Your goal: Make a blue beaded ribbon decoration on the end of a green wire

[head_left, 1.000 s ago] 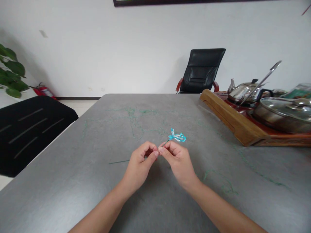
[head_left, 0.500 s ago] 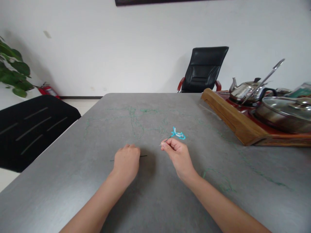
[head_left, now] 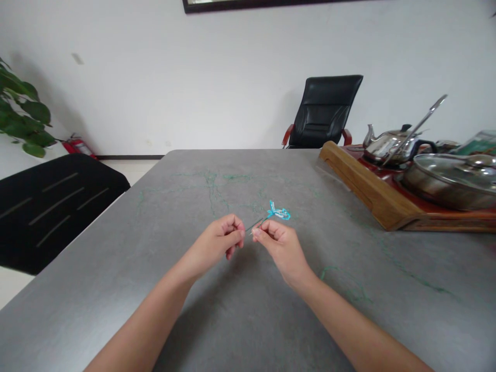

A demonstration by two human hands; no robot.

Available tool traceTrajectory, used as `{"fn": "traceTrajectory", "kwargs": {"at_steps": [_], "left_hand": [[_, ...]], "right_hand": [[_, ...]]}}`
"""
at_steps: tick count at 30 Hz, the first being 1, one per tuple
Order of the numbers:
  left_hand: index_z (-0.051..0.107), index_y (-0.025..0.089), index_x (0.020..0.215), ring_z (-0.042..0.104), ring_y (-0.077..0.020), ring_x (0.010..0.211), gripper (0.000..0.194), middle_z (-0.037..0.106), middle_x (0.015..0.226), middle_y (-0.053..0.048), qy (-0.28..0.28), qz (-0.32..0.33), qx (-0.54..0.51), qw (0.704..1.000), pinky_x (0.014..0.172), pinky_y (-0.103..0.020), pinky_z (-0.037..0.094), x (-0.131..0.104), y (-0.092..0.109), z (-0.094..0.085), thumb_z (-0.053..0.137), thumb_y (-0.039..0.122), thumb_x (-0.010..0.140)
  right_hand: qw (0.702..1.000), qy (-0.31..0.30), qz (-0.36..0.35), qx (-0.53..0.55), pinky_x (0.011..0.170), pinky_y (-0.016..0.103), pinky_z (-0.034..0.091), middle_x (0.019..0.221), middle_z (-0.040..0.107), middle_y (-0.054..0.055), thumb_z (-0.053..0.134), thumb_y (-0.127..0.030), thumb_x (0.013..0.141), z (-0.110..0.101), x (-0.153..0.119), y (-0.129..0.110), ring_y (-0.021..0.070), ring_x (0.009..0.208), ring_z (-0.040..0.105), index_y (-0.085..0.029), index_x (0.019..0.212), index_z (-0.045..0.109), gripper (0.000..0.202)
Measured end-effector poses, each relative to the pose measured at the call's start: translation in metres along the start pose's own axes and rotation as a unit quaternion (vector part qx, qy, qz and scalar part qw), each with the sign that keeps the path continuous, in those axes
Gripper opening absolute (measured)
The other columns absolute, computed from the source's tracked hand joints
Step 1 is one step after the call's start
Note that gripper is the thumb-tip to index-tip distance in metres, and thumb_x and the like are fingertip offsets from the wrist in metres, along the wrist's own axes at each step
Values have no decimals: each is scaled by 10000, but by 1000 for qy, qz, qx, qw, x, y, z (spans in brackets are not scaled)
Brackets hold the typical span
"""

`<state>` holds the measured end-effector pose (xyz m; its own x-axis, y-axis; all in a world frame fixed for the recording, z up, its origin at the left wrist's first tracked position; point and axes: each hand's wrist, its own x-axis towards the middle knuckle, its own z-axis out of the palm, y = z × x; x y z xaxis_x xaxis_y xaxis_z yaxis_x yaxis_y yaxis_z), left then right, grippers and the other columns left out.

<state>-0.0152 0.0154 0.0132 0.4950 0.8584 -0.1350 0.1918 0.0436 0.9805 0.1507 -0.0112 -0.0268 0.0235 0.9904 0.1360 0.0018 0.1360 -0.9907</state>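
My right hand [head_left: 281, 245] pinches the thin stem of a small blue-and-white beaded ornament [head_left: 279, 213] shaped like a flower or butterfly. Its beaded loops stand out beyond my fingertips, and the pale end of the stem pokes out below them. Close beside it, my left hand [head_left: 222, 237] is closed on a thin dark stick [head_left: 253, 225], whose free end points up and right toward the ornament's stem. Whether stick and stem touch, I cannot tell. Both hands are above the grey table [head_left: 240, 320].
Loose green thread [head_left: 211, 183] trails over the table, with another strand [head_left: 344, 276] by my right forearm. On the right a wooden tea tray [head_left: 356, 191] carries a steel kettle [head_left: 389, 144] and a lidded pan [head_left: 449, 183]. Black chairs [head_left: 327, 111] stand around the table.
My left hand has lifted the dark stick off the table and brought it up and right to the stem. My right hand still holds the beaded ornament, nearly in place.
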Motion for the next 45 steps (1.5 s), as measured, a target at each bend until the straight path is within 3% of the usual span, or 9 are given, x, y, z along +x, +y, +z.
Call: {"fn": "traceTrajectory", "kwargs": {"at_steps": [5,10,16,25,36,41,45], "left_hand": [[527,173,791,412,-56,446,197,470,540,71,0,-3,-88,996,417,-153,335,4,-12,8,607,348,834],[537,170,786,455,-68,431,220,530,528,55,15,-7,-117,993,405,-161,372,4,-22,15,616,371,832],[542,157,758,519,-81,450,231,559,530,42,28,10,-108,994,437,-181,438,5,-23,16,632,358,828],[560,142,750,536,-69,442,249,584,522,37,7,-11,-153,988,426,-161,430,3,-20,14,717,333,774],[575,135,734,572,-85,430,286,600,534,31,18,-12,-192,981,421,-183,458,5,-24,16,784,326,702],[567,142,732,598,-103,511,290,634,591,11,14,-8,-177,984,515,-215,475,5,-24,14,777,342,717],[672,136,819,576,-102,633,201,649,692,-2,47,26,-152,987,623,-222,451,5,-22,12,714,328,778]], "right_hand": [[1000,-4,6,-16,578,243,358,619,564,-24,616,-330,805,-2,1,-1,115,585,475,-177,666,592,208],[999,-6,7,-33,575,249,372,616,578,-17,621,-326,793,-3,1,1,122,583,493,-175,670,606,195],[1000,-13,8,-22,560,252,370,584,575,-19,654,-341,762,-6,3,2,121,563,491,-179,629,605,216],[998,-33,43,43,589,261,381,605,601,-9,708,-377,740,-6,2,3,125,592,528,-177,614,632,248],[994,-47,74,64,432,216,233,540,546,-32,722,-388,718,-8,3,-5,68,454,353,-180,586,618,267],[993,-60,78,67,440,222,240,545,544,-37,708,-376,710,-7,2,-9,70,455,358,-182,580,606,254],[987,-122,89,53,442,223,221,499,477,-52,685,-326,708,-4,-2,-15,65,450,319,-181,546,603,233]]}}
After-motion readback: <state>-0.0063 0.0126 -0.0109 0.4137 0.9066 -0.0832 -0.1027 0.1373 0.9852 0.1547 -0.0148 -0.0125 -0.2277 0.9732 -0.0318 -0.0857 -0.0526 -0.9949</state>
